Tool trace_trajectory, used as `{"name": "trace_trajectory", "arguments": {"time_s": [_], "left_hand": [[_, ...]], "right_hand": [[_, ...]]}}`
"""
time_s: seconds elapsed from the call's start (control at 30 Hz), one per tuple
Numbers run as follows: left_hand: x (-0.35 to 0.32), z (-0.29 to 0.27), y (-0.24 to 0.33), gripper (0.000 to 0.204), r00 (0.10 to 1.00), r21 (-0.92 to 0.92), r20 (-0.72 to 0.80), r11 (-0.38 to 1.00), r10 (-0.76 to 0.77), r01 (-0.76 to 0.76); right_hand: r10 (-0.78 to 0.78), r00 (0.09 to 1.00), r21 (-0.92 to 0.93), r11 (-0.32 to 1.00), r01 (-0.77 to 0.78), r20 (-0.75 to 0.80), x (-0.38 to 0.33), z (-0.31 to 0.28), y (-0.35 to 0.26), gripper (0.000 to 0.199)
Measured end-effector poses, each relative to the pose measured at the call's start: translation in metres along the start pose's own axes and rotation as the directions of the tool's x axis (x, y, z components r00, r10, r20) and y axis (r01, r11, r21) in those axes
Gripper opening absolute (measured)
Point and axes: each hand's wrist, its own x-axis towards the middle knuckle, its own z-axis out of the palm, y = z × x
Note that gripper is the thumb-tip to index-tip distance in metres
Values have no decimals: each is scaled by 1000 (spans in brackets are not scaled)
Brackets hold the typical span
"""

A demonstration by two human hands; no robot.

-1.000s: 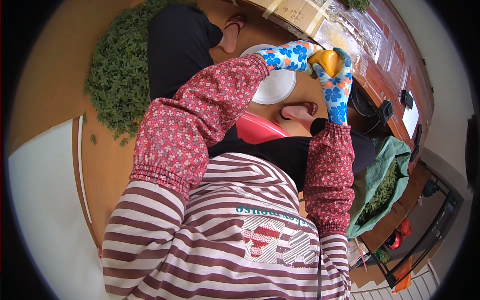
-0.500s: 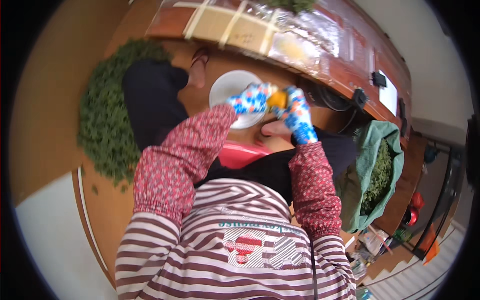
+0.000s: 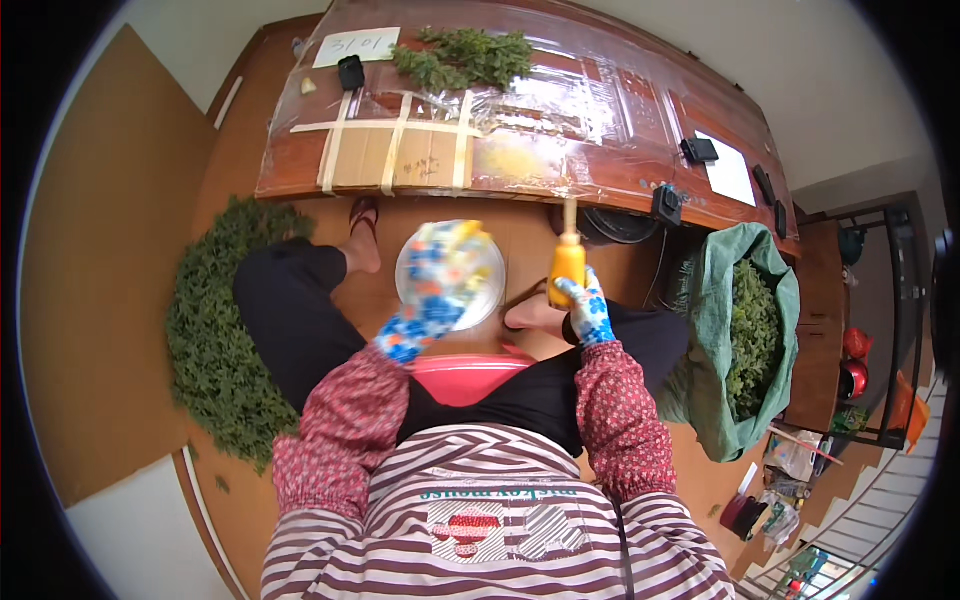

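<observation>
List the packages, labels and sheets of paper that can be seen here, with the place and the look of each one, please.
White paper label: rectangular, handwritten, far left end of the table top.
White paper sheet: plain, right end of the table.
Flattened cardboard: brown, crossed by pale tape strips, under clear plastic film on the table.
Green sack: open, full of leafy greens, on the floor at the right.
Orange bottle: narrow neck, in the grip of the right hand.

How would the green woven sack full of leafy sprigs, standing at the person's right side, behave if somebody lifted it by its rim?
The green woven sack would probably sag, since its folded rim looks soft and creased. The leafy sprigs filling it seem loose, so it is likely light for its size. With the mouth wide open, tilting it might spill some.
</observation>
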Motion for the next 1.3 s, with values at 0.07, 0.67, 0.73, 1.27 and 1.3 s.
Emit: {"name": "trace_trajectory", "arguments": {"time_s": [0.07, 0.67, 0.73, 1.27, 1.3], "left_hand": [[8, -40, 33, 30, 960, 582, -101, 798, 262, -157], [11, -26, -20, 24, 970, 47, -223, 993, -99, 112], [10, -25, -20, 24, 973, 59, -216, 993, -86, 101], [11, -22, -21, 24, 957, -59, -179, 973, -230, 223], [9, -19, -21, 24, 959, -66, -166, 973, -231, 223]], "right_hand": [[-60, 991, 78, 995, 69, -117, 5, 1, -19, 46], [28, 925, 97, 995, 10, -380, 39, 3, 28, 43], [54, 940, 90, 996, -25, -337, 43, -2, 33, 43], [-480, 786, -588, 786, 190, -388, 71, -3, 24, 39], [-256, 897, -567, 824, 7, -361, 75, -15, 34, 41]]}}
